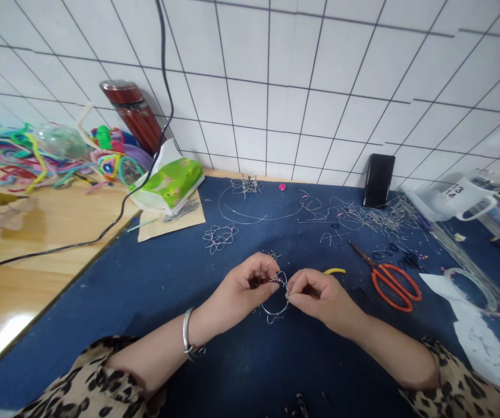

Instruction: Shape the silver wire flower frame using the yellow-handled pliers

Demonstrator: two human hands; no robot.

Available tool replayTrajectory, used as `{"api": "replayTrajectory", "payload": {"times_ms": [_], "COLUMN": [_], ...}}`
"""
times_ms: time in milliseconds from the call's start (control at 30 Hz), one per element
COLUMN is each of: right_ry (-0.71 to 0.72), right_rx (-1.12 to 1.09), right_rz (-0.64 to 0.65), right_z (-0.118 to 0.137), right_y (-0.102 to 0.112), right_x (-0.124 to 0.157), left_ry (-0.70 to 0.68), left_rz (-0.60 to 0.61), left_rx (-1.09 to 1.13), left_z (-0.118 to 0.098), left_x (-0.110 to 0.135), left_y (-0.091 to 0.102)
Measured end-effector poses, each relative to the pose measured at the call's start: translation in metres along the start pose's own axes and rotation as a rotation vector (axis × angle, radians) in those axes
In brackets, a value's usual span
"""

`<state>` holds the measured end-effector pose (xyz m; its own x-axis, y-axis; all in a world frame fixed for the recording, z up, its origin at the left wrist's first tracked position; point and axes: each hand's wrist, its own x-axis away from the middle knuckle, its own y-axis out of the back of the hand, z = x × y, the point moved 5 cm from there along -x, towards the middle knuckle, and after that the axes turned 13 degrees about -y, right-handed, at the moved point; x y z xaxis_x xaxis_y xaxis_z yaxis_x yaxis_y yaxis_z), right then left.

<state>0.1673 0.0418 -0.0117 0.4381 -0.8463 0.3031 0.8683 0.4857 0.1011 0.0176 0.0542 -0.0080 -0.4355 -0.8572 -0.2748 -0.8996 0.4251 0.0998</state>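
Between my two hands is a thin silvery wire ring (271, 313) with small wire loops standing out around it. My left hand (239, 293) pinches its upper left part between thumb and fingers. At the ring's right side, the thumb and fingertips of my right hand (322, 299) are closed on the wire. My fingertips hide part of the ring. A flower-shaped wire piece (220, 237) lies flat on the dark blue mat (167, 290), beyond my left hand. Just past my right hand a yellow curved handle (334, 271) shows in part.
Orange-handled scissors (391, 284) lie right of my right hand, near a heap of wire scraps (376, 215). A phone (379, 180) leans on the tiled wall. A tissue pack (169, 184), red flask (134, 113), white mug (463, 197) and tape roll (470, 290) stand around. A black cable (122, 212) crosses the left.
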Motion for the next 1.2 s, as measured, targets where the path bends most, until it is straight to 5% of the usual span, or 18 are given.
{"api": "replayTrajectory", "payload": {"times_ms": [200, 700, 1200], "right_ry": [-0.002, -0.007, 0.064], "right_rx": [0.014, 0.010, 0.227], "right_rz": [-0.009, -0.032, -0.218], "right_z": [-0.002, -0.007, 0.012], "right_y": [0.000, 0.002, 0.013], "right_x": [0.000, -0.002, 0.005], "left_ry": [-0.116, -0.094, 0.019], "left_rz": [0.038, 0.014, 0.060], "left_rx": [-0.240, -0.382, -0.223], "left_z": [-0.004, -0.007, 0.001], "left_x": [0.000, 0.000, 0.004], "left_y": [0.001, 0.004, 0.002]}}
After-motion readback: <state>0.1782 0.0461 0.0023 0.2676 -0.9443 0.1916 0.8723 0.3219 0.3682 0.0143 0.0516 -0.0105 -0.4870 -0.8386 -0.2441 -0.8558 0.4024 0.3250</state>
